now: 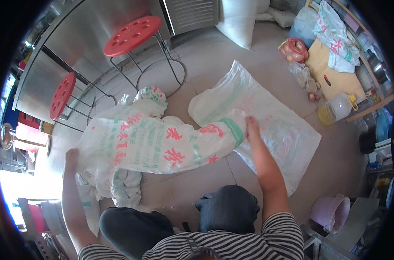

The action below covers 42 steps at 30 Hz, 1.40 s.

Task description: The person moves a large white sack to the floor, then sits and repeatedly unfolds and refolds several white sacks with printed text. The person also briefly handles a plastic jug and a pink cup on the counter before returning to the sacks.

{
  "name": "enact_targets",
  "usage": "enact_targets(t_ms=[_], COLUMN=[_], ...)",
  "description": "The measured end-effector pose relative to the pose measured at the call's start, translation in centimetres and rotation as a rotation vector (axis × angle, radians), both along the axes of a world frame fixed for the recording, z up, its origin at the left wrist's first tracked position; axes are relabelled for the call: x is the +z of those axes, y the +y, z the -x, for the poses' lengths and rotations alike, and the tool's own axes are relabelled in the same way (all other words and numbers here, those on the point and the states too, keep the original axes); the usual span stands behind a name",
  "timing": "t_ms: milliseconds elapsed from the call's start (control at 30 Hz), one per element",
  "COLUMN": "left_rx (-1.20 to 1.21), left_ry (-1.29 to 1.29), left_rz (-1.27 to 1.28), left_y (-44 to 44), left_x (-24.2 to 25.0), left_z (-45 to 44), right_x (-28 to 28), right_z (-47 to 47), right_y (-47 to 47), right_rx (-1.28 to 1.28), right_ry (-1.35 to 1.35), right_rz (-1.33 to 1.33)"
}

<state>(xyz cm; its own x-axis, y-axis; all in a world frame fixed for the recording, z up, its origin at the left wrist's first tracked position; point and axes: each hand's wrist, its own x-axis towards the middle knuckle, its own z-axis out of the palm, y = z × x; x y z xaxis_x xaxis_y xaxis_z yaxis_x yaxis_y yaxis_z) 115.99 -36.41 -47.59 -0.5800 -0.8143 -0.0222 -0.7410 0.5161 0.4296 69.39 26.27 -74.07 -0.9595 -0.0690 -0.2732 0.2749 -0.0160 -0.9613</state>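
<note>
A white woven plastic sack (158, 144) with red and green print is stretched sideways between my hands, low over the tiled floor. My left hand (72, 159) is closed on its left end. At its narrower right end, my right hand (252, 128) grips the bunched edge beside a green band. Another whitish woven sack (281, 143) lies spread flat on the floor, under and beyond my right hand. Crumpled white sacks (127, 187) lie beneath the held sack's left part, with another printed bundle (151, 94) behind it.
Two red-topped stools (133, 35) (63, 96) stand before a steel counter. A full white sack (237, 24) stands at the back. To the right are a red net bag (294, 50), an oil jug (336, 109) lying on its side, a board (336, 81) and a pink bucket (330, 213).
</note>
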Motion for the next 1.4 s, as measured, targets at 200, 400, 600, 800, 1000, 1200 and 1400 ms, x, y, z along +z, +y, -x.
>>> enact_targets(t_ms=[200,400,600,800,1000,1200,1400], left_rx=[0.051,0.255,0.369,-0.397,-0.473,-0.578,0.605], left_ry=[-0.137,0.457,0.881,1.496,1.157,1.282,1.075], left_rz=[0.232,-0.228,-0.473,-0.732,-0.881,-1.727,-2.062], left_y=[-8.7,-8.6,-5.6,11.0,35.9,44.9,44.3], left_x=[0.4,3.6,8.9,18.6,12.6,2.7,-6.1], left_z=[-4.7,-5.2,1.3,15.1,28.4,23.8,9.9], right_x=[10.0,14.7,17.1,28.6,37.1,31.8,27.6], right_z=[7.9,11.5,15.6,5.6,-5.6,-2.0,-0.3], right_y=[1.3,1.3,-0.5,-9.9,-13.3,-5.1,3.7], right_rx=[0.361,0.117,-0.149,0.170,0.418,0.316,0.263], right_ry=[0.695,0.243,0.112,1.078,1.439,1.133,1.110], right_rz=[-0.885,0.075,0.005,-0.138,-0.197,-0.085,-0.718])
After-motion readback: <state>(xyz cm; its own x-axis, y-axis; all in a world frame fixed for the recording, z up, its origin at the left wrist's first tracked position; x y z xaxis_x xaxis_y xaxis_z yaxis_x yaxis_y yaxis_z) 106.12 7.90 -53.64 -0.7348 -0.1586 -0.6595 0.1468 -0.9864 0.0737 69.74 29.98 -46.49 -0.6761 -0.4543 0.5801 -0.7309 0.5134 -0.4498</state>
